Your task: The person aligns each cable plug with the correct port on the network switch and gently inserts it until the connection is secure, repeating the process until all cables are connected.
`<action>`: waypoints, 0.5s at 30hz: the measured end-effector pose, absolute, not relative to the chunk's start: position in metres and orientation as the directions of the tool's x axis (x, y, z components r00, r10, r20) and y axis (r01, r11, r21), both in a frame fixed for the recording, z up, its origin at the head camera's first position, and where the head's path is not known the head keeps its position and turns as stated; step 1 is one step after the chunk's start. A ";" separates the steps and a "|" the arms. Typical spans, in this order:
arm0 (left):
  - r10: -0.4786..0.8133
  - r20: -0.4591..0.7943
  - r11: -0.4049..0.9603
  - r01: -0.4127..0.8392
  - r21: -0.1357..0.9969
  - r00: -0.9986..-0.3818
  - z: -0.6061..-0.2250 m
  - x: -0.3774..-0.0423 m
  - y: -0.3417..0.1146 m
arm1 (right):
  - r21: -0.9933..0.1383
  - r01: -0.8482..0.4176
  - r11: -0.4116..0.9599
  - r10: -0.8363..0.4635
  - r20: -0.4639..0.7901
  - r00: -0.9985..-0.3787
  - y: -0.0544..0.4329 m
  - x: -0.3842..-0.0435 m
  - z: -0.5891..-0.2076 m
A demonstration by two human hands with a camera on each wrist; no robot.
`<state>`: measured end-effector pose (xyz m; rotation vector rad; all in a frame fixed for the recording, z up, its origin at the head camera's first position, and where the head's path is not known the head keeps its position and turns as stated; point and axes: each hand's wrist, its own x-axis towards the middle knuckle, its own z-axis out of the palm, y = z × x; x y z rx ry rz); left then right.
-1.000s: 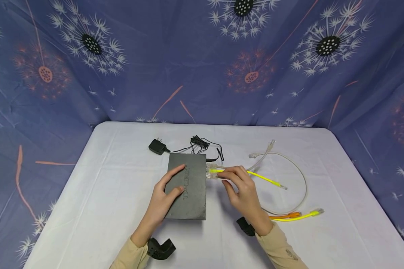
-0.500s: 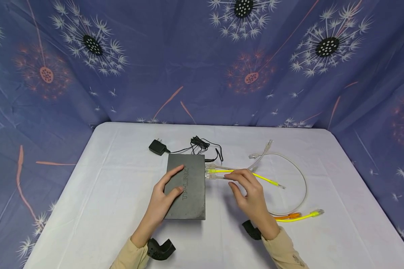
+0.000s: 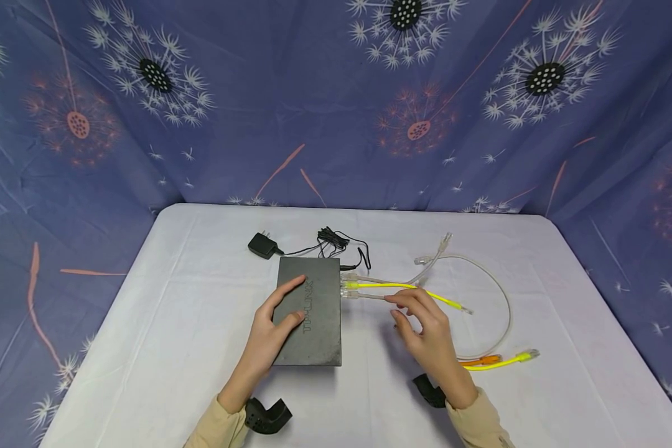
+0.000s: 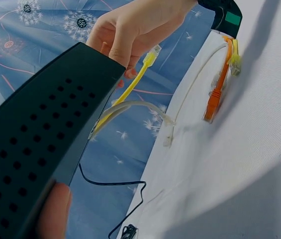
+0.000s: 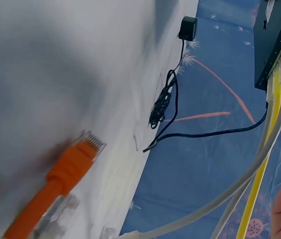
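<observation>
My left hand (image 3: 274, 320) holds a dark grey TP-LINK network switch (image 3: 322, 342), thumb and a finger lying over its top and a fingertip (image 4: 55, 211) at its vented face. Two grey network cables (image 5: 220, 196) and a yellow network cable (image 3: 375, 285) are plugged into the port side on the right. My right hand (image 3: 425, 323) hovers just right of the ports, its loosely bent fingertips close over the nearer grey cable, with a gap between thumb and forefinger. Part of that cable is hidden beneath the hand.
A black power adapter (image 3: 264, 245) with a bundled cord (image 3: 331, 236) lies behind the switch, its lead running to the port side. At right on the white table (image 3: 173, 298) lie an orange cable (image 3: 488, 359), another yellow cable (image 3: 518, 359) and a curved grey cable (image 3: 506, 298).
My right hand has drawn back to the right and slightly toward me, away from the plugs, uncovering more of the yellow and grey cables. The left hand and switch stay nearly still.
</observation>
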<state>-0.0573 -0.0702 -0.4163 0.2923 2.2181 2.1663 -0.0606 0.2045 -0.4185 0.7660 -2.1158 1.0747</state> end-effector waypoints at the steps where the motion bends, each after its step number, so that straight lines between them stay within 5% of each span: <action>1: 0.152 0.113 0.014 0.116 0.993 -0.982 -0.416 -0.057 -0.070 | -0.475 -0.727 0.496 -0.208 0.749 -0.630 0.206 -0.060 -0.420; 15: 0.145 0.100 0.011 0.103 0.995 -0.984 -0.417 -0.058 -0.069 | -0.516 -0.652 0.555 -0.208 0.673 -0.710 0.224 -0.042 -0.429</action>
